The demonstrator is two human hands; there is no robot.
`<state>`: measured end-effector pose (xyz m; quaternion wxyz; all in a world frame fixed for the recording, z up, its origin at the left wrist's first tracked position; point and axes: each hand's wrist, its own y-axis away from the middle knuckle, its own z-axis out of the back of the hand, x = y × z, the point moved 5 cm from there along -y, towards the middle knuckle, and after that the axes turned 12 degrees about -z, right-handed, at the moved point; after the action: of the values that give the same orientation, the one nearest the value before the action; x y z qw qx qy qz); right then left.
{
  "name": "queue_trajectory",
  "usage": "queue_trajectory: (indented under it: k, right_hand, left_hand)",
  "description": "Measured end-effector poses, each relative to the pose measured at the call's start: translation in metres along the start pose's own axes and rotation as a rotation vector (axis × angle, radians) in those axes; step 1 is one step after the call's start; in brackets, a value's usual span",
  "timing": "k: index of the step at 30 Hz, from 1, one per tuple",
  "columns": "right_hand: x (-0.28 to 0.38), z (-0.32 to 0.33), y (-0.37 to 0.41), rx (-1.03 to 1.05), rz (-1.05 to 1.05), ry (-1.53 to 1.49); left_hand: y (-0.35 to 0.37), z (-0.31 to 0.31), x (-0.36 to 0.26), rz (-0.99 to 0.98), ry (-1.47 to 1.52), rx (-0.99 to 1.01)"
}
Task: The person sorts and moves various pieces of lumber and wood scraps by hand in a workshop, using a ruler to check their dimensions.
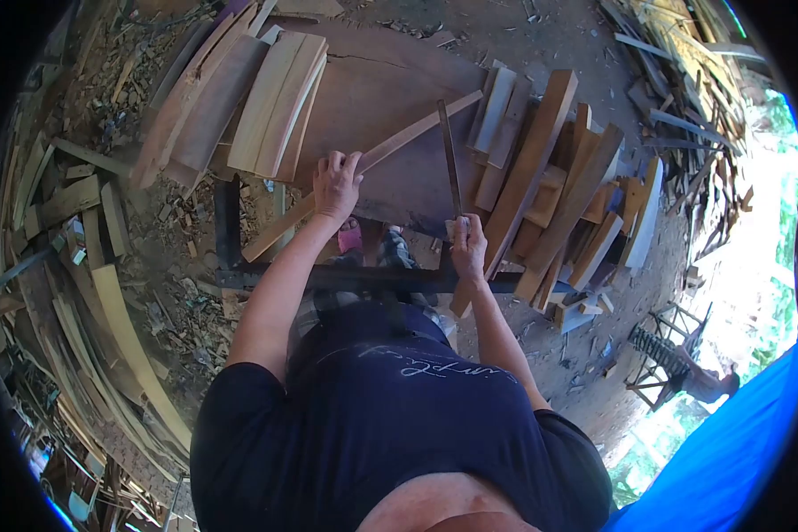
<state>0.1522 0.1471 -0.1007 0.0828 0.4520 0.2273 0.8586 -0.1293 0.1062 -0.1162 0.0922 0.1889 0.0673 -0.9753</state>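
My left hand (337, 184) is closed over a long narrow wooden strip (408, 137), which slants from the lower left up to the right across a broad brown board (377, 89). The strip's near end sticks out past my wrist. In my right hand (467, 246) is a thin, dark, straight blade (449, 155), like a metal ruler. It points away from me, and its far end lies close to the strip's far part. My fingers hide its near end.
Stacked planks (279, 102) lie left of the board; wooden beams (532, 168) are piled to the right. A dark frame bar (363, 279) runs before my body. Long offcuts (124, 328) and scraps cover the ground at left. Another person (705, 386) is at far right, near a blue tarp (727, 452).
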Motion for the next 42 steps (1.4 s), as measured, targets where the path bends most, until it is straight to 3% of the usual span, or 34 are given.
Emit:
queue_trajectory:
  k: [12,19,21,22,25,32,37,39,42]
  right_hand:
    - [-0.001,0.001,0.019,-0.054,0.098,0.02]
    - [-0.005,0.008,0.035,-0.027,0.009,0.015]
    - [-0.006,0.011,0.039,-0.057,-0.023,0.018]
    - [-0.01,0.01,0.038,-0.054,-0.026,0.019]
    - [-0.021,0.01,0.036,-0.104,0.064,-0.017]
    - [-0.027,0.001,0.03,-0.009,-0.043,0.013]
    - [0.008,0.0,0.037,-0.035,0.087,-0.005]
    - [0.01,-0.001,0.036,-0.06,0.06,-0.04]
    - [0.013,-0.009,0.031,-0.013,0.078,-0.135]
  left_hand:
    - [-0.003,-0.005,-0.001,0.125,-0.091,0.077]
    - [-0.009,-0.006,0.03,0.174,0.114,0.195]
    - [-0.006,-0.005,0.038,0.153,0.11,0.198]
    - [-0.005,-0.002,0.041,0.082,0.138,0.081]
    - [-0.001,0.002,0.039,0.016,0.123,-0.02]
    - [0.006,0.018,0.02,0.022,-0.025,0.033]
    - [0.0,0.003,0.03,0.005,-0.094,0.112]
    - [-0.002,0.0,0.033,-0.033,-0.07,0.217]
    - [-0.006,-0.006,0.028,-0.142,0.366,0.086]
